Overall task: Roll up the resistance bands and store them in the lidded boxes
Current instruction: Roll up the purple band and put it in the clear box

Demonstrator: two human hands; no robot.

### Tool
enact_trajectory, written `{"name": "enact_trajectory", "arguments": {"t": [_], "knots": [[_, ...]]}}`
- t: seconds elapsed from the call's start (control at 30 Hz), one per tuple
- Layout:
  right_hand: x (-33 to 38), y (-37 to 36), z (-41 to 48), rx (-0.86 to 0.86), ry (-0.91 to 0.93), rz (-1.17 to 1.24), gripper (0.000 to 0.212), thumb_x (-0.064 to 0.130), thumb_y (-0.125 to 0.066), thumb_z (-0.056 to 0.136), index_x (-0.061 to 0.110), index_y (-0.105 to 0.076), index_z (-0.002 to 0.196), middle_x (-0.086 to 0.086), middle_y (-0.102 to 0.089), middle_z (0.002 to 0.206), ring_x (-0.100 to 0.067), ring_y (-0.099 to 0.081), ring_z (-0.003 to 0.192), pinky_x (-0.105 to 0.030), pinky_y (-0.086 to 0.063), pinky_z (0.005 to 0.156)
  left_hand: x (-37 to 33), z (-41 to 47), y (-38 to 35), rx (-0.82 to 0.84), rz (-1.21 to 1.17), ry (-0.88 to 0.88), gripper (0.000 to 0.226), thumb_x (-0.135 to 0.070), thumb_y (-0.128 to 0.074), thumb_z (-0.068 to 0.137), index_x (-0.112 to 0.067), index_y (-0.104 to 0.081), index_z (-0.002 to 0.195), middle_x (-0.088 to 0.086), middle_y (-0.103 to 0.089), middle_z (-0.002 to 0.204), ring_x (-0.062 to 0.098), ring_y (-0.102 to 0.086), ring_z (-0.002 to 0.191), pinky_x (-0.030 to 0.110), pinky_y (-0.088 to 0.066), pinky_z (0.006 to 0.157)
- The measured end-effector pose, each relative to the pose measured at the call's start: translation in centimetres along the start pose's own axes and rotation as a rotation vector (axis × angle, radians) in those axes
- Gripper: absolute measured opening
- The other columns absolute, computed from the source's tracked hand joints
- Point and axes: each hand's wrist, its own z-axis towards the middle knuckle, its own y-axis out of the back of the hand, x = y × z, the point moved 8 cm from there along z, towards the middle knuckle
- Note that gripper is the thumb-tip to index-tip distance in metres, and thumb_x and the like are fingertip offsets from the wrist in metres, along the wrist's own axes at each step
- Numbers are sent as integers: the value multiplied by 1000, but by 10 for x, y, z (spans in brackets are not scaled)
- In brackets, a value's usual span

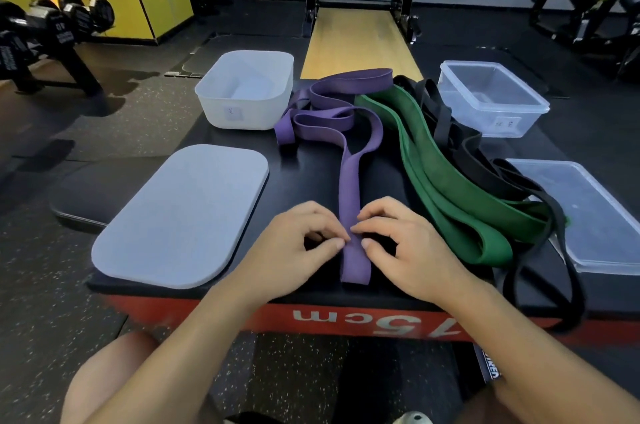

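1. Working on the purple band (349,188), laid flat along the middle of the table (311,174), near end just before the front edge, far part in loose loops beside the white box (246,91).
2. Pinching this band close to its near end with both hands: left hand (298,240) at the left edge, right hand (408,247) at the right edge, fingers curled, thumb and forefinger of each closed on the rubber.
3. Seems to be the very start of the first roll: no coil visible yet, nothing stored in either box.
4. Lying untouched just right of the purple band: green band (446,188), then black bands (485,160), one loop hanging over the front edge.
5. Standing open at the far side: white box on the left, clear box (491,97) on the right. Resting flat and nearer: white lid (180,215) on the left, clear lid (595,215) on the right, touched by the black bands at its left side.
6. Calls next, probably, for folding the near end over and turning it away from the body, with both edges kept level to avoid a cone shape.
7. Needs also steady tension, because of likely springing open on release; better to keep one hand closed on the coil on the way to a box.
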Motion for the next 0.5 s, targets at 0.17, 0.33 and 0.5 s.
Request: {"name": "enact_trajectory", "arguments": {"t": [0.17,0.33,0.5], "knots": [[8,-1,-1,8,11,-32,29,34,-59,89,22,-73,111,17,-59,116,-6,-63,105,-37,-55,89,-10,-10,-3,103,19,-118,15,-17,-76,94,-27,-83,102,-17,-71,111,10,-67,111,21,-49,97],[10,1,0,-45,45,-56,23,30,-66,87,19,-75,106,13,-61,110,-10,-61,104,-36,-53,91,-8,-17,-10,119,142,-160,16,-39,-81,90,-30,-82,102,-20,-66,110,7,-64,111,29,-51,96],[23,4,-11,-30,197,-49,7,16,-77,86,20,-77,91,13,-64,101,-13,-62,97,-37,-52,85,-9,-17,-10,131,204,-186,20,-47,-78,90,-33,-80,104,-23,-63,110,5,-61,110,30,-51,96]]}}
